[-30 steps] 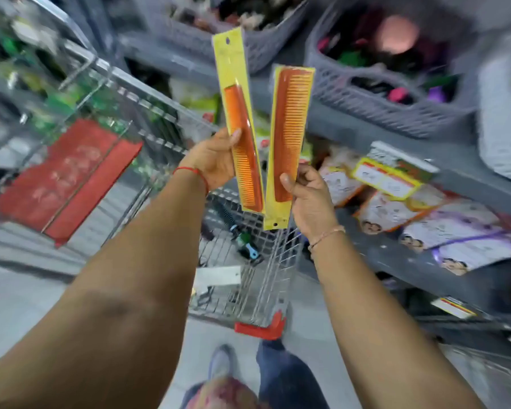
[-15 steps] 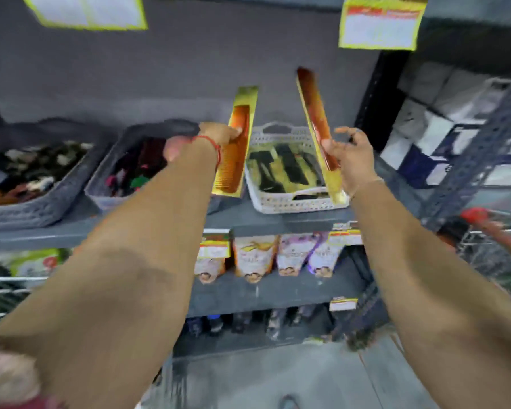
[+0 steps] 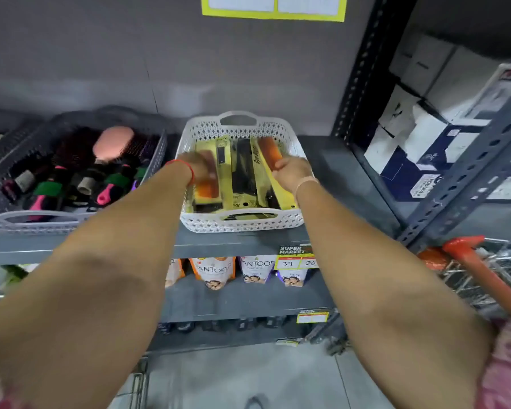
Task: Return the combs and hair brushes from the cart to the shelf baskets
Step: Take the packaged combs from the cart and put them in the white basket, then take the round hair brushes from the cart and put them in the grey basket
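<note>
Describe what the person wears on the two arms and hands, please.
Both forearms are bare, with no sleeves reaching them and no gloves. The left hand has a thin red thread band around its wrist. The right hand has a thin pale bracelet at its wrist. No rings or watch can be made out; the hands are blurred.

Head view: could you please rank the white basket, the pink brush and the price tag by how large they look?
1. White basket
2. Pink brush
3. Price tag, looks only slightly smaller and sits nearer the camera, so 2 and 3 are unsure.
</note>
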`<state>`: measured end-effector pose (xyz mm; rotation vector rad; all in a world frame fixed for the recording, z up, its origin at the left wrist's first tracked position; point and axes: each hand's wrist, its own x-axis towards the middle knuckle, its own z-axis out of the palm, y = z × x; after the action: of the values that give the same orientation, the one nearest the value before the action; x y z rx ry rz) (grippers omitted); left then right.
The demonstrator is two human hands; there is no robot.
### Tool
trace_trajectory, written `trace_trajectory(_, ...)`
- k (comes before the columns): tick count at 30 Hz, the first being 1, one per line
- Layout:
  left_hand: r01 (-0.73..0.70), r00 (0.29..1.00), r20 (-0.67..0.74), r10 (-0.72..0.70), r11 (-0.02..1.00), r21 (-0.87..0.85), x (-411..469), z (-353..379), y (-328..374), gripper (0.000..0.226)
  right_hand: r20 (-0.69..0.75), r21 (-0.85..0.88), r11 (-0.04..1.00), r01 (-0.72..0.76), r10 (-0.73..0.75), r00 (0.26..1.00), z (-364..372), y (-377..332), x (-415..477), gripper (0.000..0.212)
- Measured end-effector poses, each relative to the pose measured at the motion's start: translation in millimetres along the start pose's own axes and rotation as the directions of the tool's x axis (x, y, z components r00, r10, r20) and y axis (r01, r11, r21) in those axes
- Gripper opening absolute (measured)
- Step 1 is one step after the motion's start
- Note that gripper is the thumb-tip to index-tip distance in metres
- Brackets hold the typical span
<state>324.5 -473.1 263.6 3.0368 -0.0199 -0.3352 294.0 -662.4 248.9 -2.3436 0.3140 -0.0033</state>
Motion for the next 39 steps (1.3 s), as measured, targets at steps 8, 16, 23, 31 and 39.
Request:
trace_trajectory(8, -0.084, 0.996, -0.023, 0.081, 0.970, -0.229, -22, -4, -5, 0.055, -0.119, -0.197, 0.980, 0.024, -0.048, 0.992, 5, -6, -12, 0.038)
trace_trajectory(16, 0.148, 0.603, -0.647, -0.466, 0.863, -0.484, -127, -37, -196, 0.052, -0.190, -0.150, 0.758, 0.634, -0.652, 0.734, 87, -166, -82, 0.042)
trace_trajectory(23, 0.517, 0.620, -0.380, -0.686, 0.722, -0.460, -265, 55, -387, 0.043, 0.158, -0.012, 0.402, 0.916, -0.904, 0.398, 259, -251, -206, 0.039)
trace_trajectory(31, 0.762, 0.616, 0.138, -0.775, 0.543, -0.352, -317, 205, -482, 0.055, 0.671, 0.110, 0.343, 0.933, -0.718, 0.185, 437, -237, -267, 0.039)
trace_trajectory(39, 0.368, 0.202, 0.600, -0.774, -0.508, -0.779, -272, 326, -481, 0.045, 0.951, -0.090, 0.837, 0.540, -0.089, 0.296, 564, -156, -234, 0.052)
